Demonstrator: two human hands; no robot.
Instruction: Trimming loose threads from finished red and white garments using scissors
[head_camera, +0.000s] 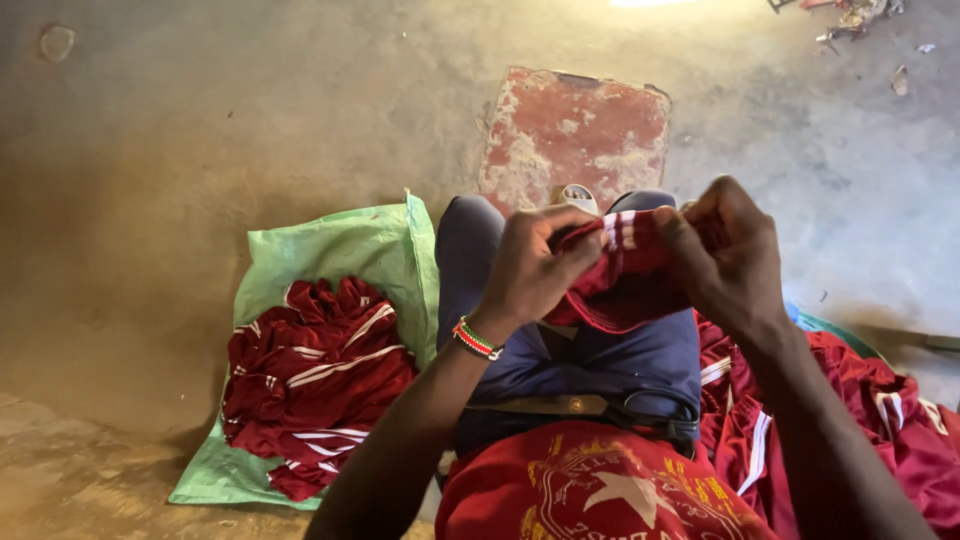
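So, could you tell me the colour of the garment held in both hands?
Dark red garment with white stripes, seen in the head view.

I see a dark red garment (625, 275) with white stripes, bunched and folded over, raised above my lap at about twelve o'clock. My left hand (535, 270) pinches one edge, my right hand (730, 260) the other.

The fingertips of the left hand (535, 270) and the right hand (730, 255) are buried in the red striped cloth (625, 275), so the exact grip cannot be told. The pile of red garments (880, 420) near right runs off the edge. The debris (855, 18) far right is too small to tell. Scissors (650, 412) lie partly under the cloth.
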